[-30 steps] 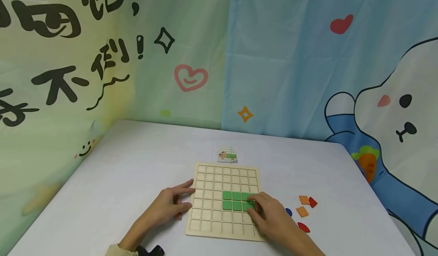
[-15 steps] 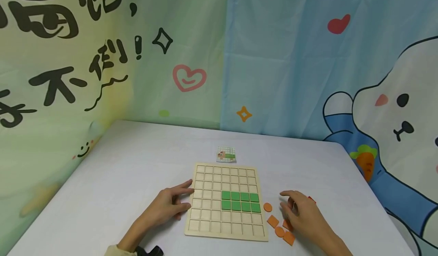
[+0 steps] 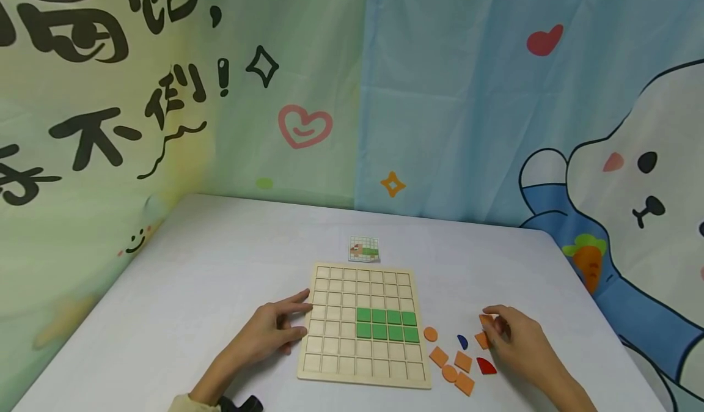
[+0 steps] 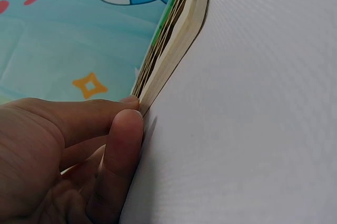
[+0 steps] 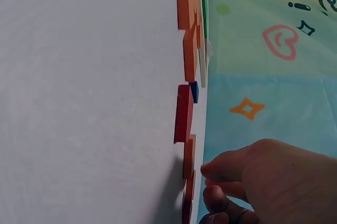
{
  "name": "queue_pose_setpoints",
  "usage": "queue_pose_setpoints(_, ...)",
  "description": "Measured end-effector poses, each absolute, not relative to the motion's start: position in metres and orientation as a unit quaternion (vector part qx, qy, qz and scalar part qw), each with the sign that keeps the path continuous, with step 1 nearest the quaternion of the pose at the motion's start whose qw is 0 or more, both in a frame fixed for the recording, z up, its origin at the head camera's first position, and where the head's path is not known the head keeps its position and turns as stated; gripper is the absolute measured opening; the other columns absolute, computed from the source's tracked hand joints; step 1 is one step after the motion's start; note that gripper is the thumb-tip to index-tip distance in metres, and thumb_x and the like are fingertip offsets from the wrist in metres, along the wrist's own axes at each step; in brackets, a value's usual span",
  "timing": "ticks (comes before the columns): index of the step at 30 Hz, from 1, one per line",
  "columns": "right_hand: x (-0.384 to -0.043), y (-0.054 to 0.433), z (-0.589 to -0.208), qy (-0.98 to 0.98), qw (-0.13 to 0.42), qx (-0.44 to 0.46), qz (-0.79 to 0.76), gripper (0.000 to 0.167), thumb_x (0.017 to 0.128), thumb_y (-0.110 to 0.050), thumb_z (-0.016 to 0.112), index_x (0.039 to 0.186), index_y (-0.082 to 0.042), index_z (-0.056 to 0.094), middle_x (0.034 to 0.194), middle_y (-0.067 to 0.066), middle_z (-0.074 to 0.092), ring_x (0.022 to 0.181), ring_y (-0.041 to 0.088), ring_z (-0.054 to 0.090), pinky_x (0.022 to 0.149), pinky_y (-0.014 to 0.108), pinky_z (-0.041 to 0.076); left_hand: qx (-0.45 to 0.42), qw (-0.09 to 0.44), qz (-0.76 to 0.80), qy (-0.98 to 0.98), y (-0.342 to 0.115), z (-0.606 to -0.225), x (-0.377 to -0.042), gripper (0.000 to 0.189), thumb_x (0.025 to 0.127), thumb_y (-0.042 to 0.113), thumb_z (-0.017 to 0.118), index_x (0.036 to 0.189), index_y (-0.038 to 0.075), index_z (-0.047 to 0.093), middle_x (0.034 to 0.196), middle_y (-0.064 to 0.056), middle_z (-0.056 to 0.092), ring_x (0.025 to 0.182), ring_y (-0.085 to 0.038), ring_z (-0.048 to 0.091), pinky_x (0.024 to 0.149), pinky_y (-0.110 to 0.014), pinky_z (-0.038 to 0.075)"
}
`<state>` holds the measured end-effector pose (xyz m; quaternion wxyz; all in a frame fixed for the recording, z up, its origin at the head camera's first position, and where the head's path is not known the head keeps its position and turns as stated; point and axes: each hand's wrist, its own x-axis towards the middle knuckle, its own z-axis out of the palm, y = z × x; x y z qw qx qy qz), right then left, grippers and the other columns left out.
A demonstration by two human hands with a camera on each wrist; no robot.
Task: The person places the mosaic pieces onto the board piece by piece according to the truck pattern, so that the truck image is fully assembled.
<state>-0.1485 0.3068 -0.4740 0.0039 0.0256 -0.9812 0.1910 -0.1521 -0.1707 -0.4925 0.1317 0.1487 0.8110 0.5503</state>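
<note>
A pale wooden grid board [image 3: 330,345] lies on the white table with two rows of green square tiles [image 3: 387,324] at its right side. My left hand [image 3: 269,329] touches the board's left edge with its fingertips; in the left wrist view the thumb and fingers [image 4: 124,134] meet the board's side wall. My right hand [image 3: 517,338] hovers at an orange square tile [image 3: 482,340], with another orange tile [image 3: 485,320] under its fingertips. In the right wrist view the fingertips stand right beside the tiles, with no piece visible between thumb and forefinger.
Right of the board lie several loose orange squares [image 3: 463,361], orange discs [image 3: 430,334], a red quarter-round piece [image 3: 486,366] and a blue half-round piece [image 3: 462,342]. A small picture card [image 3: 363,249] lies behind the board. Printed curtains [image 3: 440,94] hang behind the table.
The right hand has left the green tiles on the board and moved right to the loose pieces, uncovering orange, blue and red ones. My left hand stays at the board's edge.
</note>
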Motion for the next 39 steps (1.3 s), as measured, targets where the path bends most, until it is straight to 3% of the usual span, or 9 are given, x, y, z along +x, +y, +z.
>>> queue_pose_setpoints(23,-0.155,0.317,-0.476,-0.982,-0.031,0.012,0.186,0.034,0.096,-0.008,0.073,0.127,0.003,0.067,0.084,0.003,0.054,0.082,0.018,0.050,0.064,0.022,0.040,0.152,0.127,0.543,0.816,-0.171,-0.491,-0.152,0.052,0.095,0.010,0.078,0.142,-0.004,0.063,0.169,-0.018,0.040,0.052,-0.011,0.060,0.068,-0.019,0.051)
queue_pose_setpoints(39,-0.162,0.317,-0.477,-0.979,-0.062,0.016,0.194,0.032,0.096,-0.014,0.076,0.122,0.001,0.066,0.086,0.003,0.053,0.085,0.018,0.051,0.068,0.024,0.043,0.150,0.136,0.549,0.811,-0.170,-0.491,-0.152,0.053,0.095,0.009,0.078,0.143,-0.005,0.062,0.170,-0.021,0.036,0.054,-0.010,0.060,0.061,-0.021,0.052)
